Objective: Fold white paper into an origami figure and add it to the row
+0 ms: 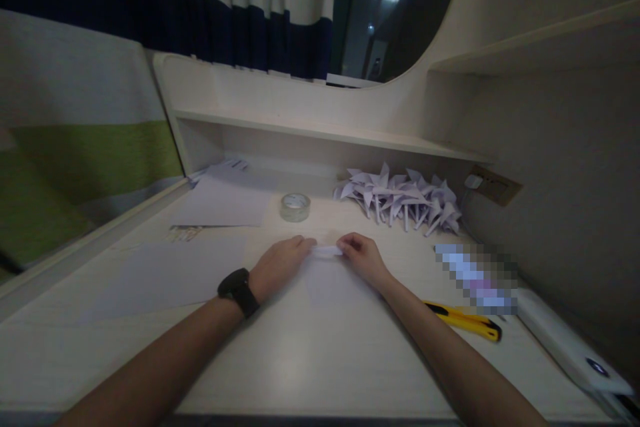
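Note:
Between my hands is a sheet of white paper [327, 280], its far edge curled into a narrow roll or fold. My left hand [284, 263], with a dark watch on the wrist, pinches the left end of that edge. At the right end, the fingers of my right hand [364, 256] are closed on the same edge. The rest of the sheet lies toward me on the desk. A roll of clear tape [295, 207] sits just beyond my left hand.
Several white paper pinwheels [400, 197] lie piled at the back right. Paper sheets [225, 197] are stacked at the back left, with another sheet [170, 273] nearer. A yellow utility knife [467, 321] rests beside my right forearm. A low shelf [310, 127] spans the back.

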Tool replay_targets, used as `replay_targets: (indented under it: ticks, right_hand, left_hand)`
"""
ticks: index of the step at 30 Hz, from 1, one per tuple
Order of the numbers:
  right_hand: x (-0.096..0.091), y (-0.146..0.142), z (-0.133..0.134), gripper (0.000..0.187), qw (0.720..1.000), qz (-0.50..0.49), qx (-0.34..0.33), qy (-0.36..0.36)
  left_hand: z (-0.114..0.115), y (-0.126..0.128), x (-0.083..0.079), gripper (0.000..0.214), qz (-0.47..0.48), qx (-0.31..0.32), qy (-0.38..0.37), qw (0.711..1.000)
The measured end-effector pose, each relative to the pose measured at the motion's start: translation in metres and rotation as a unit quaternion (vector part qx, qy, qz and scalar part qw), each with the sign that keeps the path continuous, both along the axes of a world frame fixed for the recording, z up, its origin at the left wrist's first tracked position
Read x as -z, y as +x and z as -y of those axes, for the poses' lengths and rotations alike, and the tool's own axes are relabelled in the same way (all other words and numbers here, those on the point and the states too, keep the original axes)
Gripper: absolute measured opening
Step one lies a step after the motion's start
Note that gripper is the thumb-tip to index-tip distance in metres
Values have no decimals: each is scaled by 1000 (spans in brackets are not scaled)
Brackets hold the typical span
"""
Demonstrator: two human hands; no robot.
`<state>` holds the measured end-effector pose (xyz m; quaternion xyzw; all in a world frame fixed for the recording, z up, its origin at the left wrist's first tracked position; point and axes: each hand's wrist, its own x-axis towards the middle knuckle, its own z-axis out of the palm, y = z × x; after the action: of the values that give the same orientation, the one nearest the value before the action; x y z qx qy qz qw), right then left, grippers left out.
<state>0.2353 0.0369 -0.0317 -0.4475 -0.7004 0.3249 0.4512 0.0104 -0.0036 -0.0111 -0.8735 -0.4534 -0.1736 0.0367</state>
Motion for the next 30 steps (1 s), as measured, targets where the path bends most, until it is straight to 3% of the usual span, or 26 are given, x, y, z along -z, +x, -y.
replay_targets:
  ticks: [4,10,19,26,30]
  right_hand:
    - [0,-4,6,18,1000,-16,-3,-21]
    - [1,-4,9,18,998,42,39,8]
    - [-3,-3,13,14,995,83,-10,56]
    - [-4,-6,15,19,998,36,-38,-27]
    - [-3,-5,14,24,998,2,-48,-36]
  left_hand:
    - [0,-1,-1,30,1,-8,4,1000]
    - [-1,-2,2,31,2,-11,0,1000]
    - [3,0,-4,29,-79,-28,54,995]
    - [1,0,0,30,-67,6,87,994]
    - [1,-1,0,30,-66,14,79,995]
